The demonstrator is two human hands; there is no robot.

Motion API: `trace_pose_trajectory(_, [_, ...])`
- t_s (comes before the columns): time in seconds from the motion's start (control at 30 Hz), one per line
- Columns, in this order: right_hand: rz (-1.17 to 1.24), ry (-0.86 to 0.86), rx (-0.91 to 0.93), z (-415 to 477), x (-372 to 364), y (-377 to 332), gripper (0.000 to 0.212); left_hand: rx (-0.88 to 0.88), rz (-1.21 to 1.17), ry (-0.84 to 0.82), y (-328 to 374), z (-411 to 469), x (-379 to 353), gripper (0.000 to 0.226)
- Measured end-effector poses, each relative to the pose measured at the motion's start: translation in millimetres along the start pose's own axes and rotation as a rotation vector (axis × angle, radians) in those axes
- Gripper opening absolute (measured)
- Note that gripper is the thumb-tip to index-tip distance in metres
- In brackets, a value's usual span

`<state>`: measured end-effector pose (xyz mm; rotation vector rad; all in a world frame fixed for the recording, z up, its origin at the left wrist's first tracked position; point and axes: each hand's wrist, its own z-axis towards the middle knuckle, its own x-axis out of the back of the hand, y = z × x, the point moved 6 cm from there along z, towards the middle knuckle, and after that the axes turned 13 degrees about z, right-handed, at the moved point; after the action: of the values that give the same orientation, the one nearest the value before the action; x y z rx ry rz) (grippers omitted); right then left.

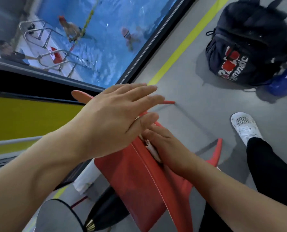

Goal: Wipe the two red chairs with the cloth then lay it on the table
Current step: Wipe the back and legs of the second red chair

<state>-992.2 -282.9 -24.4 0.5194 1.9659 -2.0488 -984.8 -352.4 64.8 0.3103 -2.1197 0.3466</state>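
Observation:
A red chair [139, 181] fills the lower middle of the tilted view, its edge running up under both hands. My right hand [162, 144] lies on that edge and presses a white cloth [150, 149] against it; only a small crumpled strip of cloth shows beside the fingers. My left hand [112, 118] hovers just above, fingers spread and straight, holding nothing. More red chair parts [218, 151] stick out to the right and past the left hand's fingertips; whether they belong to a second chair cannot be told. A round grey table top [55, 216] shows at the bottom left.
A dark backpack [243, 47] and a blue object [284, 81] sit on the grey floor at the upper right. My white shoe [244, 128] and black trouser leg stand right of the chair. A window [72, 39] onto a swimming pool fills the upper left.

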Motion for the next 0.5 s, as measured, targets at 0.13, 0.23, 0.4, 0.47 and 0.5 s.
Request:
trace_pose_trajectory(0.13, [0.238,0.104,-0.066,-24,-3,-7,0.026,-0.052,0.084,0.008,22,-11,0,0.053])
trace_pose_trajectory(0.23, [0.317,0.119,-0.101,-45,-2,-13,0.028,-0.103,0.127,-0.041,38,-16,-1,0.052])
trace_pose_trajectory(0.4, [0.273,0.199,-0.129,-74,0,-4,0.025,-0.160,0.148,-0.134,62,-6,-2,0.056])
trace_pose_trajectory(0.47, [0.173,0.198,-0.171,-73,2,11,0.025,-0.156,0.144,-0.146,68,2,-4,0.060])
trace_pose_trajectory(0.5, [0.180,0.181,-0.221,-71,2,19,0.025,-0.152,0.149,-0.146,70,6,-6,0.062])
